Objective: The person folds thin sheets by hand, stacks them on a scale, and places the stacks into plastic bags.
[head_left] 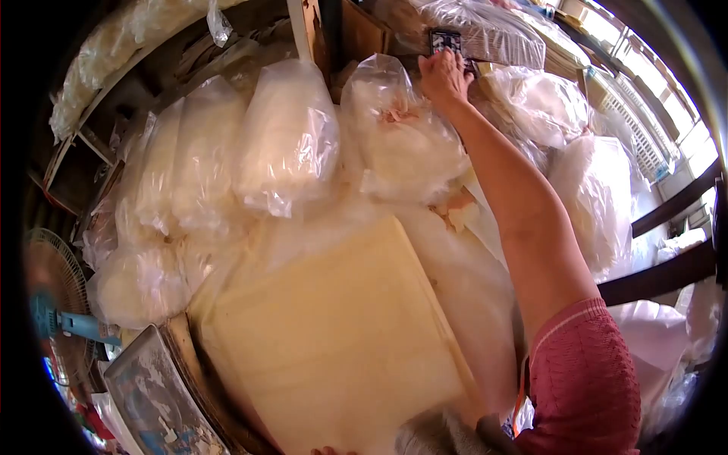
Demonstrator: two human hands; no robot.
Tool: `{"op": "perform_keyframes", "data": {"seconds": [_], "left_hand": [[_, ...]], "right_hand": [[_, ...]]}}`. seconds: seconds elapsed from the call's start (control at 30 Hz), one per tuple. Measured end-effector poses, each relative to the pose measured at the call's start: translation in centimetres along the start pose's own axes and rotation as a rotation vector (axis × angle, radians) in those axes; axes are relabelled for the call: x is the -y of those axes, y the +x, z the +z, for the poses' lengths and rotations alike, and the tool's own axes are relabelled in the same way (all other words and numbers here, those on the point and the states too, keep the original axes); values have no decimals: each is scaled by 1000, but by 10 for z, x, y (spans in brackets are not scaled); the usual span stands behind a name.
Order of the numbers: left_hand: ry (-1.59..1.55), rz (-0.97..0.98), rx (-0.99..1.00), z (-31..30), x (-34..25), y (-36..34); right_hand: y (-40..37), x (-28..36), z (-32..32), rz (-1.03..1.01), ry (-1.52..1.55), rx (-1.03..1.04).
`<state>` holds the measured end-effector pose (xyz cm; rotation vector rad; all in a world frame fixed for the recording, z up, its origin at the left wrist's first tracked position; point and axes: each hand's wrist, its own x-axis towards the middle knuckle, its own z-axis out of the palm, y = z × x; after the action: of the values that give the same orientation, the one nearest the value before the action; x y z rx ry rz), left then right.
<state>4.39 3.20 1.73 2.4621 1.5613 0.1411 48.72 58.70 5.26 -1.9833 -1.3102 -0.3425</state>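
Nearest to us, at the bottom edge of the view, only a few fingertips of the left hand point(327, 451) show, just at the near edge of the cream stack of sheets point(334, 341). We cannot tell whether that hand is released or clenched. The stack is broad and flat, with loose clear film lying over its far side. A printed board point(152, 402) sits against its left edge. Further left stands a fan point(53, 296) with a blue neck.

On the right, a pink sleeve point(584, 379) covers the upper arm. The bare forearm runs up and away along the right side of the stack.

Middle distance: clear plastic bags point(284, 136) packed with white material. They are heaped side by side and touch one another, from the far left across to behind the arm.

Far end: the right hand point(444, 76), its back toward us, lies over the top of one bag. Its fingers are stretched out to a small dark device point(446, 38), and the fingertips touch its lower edge. Whether they actually grip it, we cannot tell.

The device sits beyond the heap of bags, just beside a film-wrapped bundle point(493, 34). What its face carries is too small to read. A window grille point(637, 114) shows at the far right.
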Motion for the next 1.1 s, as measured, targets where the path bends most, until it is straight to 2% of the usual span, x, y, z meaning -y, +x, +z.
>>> {"op": "perform_keyframes", "data": {"seconds": [0.1, 0.17, 0.2, 0.23, 0.3, 0.37, 0.43, 0.5, 0.57, 0.63, 0.73, 0.83, 0.93, 1.1], "left_hand": [[0, -18, 49, 1, -3, -6], [-42, -65, 152, -4, -5, -11], [104, -49, 194, 10, 2, -19], [57, -14, 90, 19, 4, -22], [-37, 49, -105, 21, 3, -21], [-46, 22, -150, 20, 1, -24], [-26, 79, -203, 33, 8, -28], [-43, 66, -218, 26, 4, -30], [-30, 74, -277, 32, 5, -31], [-6, 85, -320, 37, 8, -34], [22, 81, -339, 45, 9, -33], [34, 74, -270, 43, 13, -35], [29, 69, -209, 41, 14, -36], [-2, 114, -220, 39, 17, -42]], "right_hand": [[-28, 28, -31, -49, 190, 43], [-57, 41, -30, -128, 136, -194], [-76, 50, -47, -142, 237, -138], [-102, 60, -67, -159, 338, -79], [-171, 99, -147, -51, 567, 263], [-240, 119, -207, -124, 728, 471], [-308, 121, -262, -476, 634, 586], [-374, 105, -304, -710, 373, 504], [-416, 73, -334, -661, 229, 565], [-449, 37, -347, -494, 296, 468], [-497, 3, -351, -141, 340, 496], [-524, -4, -359, -64, 415, 519], [-539, -3, -361, -104, 410, 441], [-559, 2, -367, -85, 377, 376]]}}
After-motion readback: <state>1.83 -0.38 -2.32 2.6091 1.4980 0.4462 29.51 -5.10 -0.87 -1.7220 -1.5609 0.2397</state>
